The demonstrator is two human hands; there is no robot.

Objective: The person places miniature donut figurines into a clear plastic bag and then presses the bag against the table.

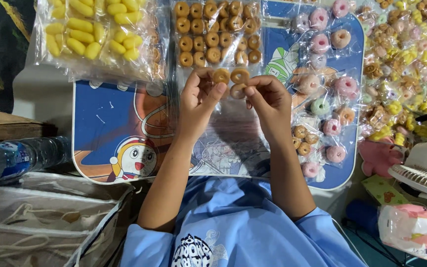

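- The left hand [199,96] pinches a small brown ring-shaped snack [221,75] between thumb and fingertips, clamped on it just above the counter.
- The right hand [268,99] grips two more brown ring snacks [238,81], one above the other, touching the left hand's ring.
- A thin clear plastic wrap [233,128] seems to hang beneath the rings, though the glare makes it hard to tell.
- To do this well, I'd judge the fingertips should stay light on the rims, keeping the three rings close together so none slips.
- The blue cartoon-printed counter [100,123] carries a clear bag of brown rings [216,32], a clear bag of yellow puffed sticks [92,29] and packets of pink and green glazed rings [329,84].
- A clear water bottle [18,158] lies at the left; a white fan [426,168] stands at the right.
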